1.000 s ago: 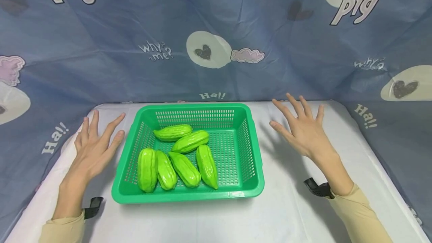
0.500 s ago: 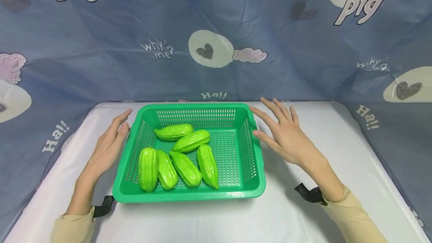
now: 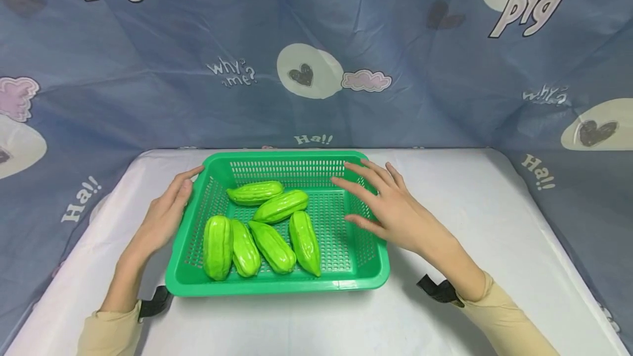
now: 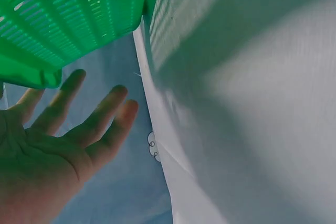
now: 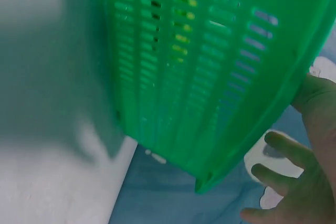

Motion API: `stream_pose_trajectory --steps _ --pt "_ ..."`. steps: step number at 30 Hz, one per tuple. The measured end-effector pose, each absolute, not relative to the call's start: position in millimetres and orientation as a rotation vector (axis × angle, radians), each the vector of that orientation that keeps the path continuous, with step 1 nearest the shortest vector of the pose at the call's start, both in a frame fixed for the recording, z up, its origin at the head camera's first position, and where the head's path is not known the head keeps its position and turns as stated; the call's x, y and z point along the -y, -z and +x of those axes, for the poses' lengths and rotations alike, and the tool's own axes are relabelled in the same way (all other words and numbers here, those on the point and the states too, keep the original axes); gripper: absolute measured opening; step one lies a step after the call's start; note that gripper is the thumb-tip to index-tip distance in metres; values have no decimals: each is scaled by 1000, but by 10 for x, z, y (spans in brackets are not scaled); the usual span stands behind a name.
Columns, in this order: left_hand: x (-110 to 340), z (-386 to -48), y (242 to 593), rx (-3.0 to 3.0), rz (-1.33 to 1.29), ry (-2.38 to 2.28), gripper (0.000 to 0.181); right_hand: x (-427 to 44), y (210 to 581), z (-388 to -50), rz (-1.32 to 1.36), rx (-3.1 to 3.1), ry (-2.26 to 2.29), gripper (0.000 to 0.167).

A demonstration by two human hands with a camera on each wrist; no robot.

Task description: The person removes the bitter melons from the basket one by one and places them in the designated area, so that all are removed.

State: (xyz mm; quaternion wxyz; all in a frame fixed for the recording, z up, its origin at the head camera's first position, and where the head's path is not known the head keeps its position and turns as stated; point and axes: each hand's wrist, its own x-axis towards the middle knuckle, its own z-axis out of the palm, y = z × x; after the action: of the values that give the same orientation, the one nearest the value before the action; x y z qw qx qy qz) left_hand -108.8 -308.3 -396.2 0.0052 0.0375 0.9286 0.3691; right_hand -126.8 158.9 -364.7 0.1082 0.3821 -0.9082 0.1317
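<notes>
A green perforated basket [image 3: 277,289] stands on the white table, with several bright green ridged vegetables [image 3: 279,207] lying in its left and middle parts. My left hand [image 3: 160,216] is at the basket's left rim, fingers extended along its outer side; in the left wrist view the fingers of the hand [image 4: 68,135] are spread beside the basket wall [image 4: 79,14]. Over the basket's right rim reaches my right hand [image 3: 395,210], fingers spread above the interior and holding nothing. The right wrist view shows this hand [image 5: 310,166] beyond the rim of the basket [image 5: 210,77].
A white cloth covers the table [image 3: 475,202] on both sides of the basket. Behind it hangs a blue printed curtain [image 3: 420,98], which also runs along the left and right sides. Dark straps [image 3: 439,290] are on both wrists.
My left hand has moved right, up to the basket's left rim. My right hand has come left and down, from beside the basket to over its right part. The basket and vegetables stay in place.
</notes>
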Motion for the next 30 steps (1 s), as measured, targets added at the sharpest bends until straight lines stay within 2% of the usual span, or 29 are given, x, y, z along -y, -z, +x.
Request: stream_pose_trajectory --steps 6,12,18,25,30 --pt "3075 -1110 3956 -2939 150 -1139 54 -1445 3667 -1233 1253 2616 -358 88" --pt "3061 -1103 3970 -2949 174 -1154 54 -1306 3700 -1204 1361 2566 -319 88" --pt "3081 -1112 3915 -2953 197 -1096 53 -1185 3734 -1206 1453 2545 -255 85" --pt "3059 -1121 3887 -2899 164 -1150 53 -1040 3780 -1193 1545 2600 -127 72" --pt "2990 -1155 3879 -2954 164 -1156 54 -970 3804 -1164 1575 2633 -97 72"
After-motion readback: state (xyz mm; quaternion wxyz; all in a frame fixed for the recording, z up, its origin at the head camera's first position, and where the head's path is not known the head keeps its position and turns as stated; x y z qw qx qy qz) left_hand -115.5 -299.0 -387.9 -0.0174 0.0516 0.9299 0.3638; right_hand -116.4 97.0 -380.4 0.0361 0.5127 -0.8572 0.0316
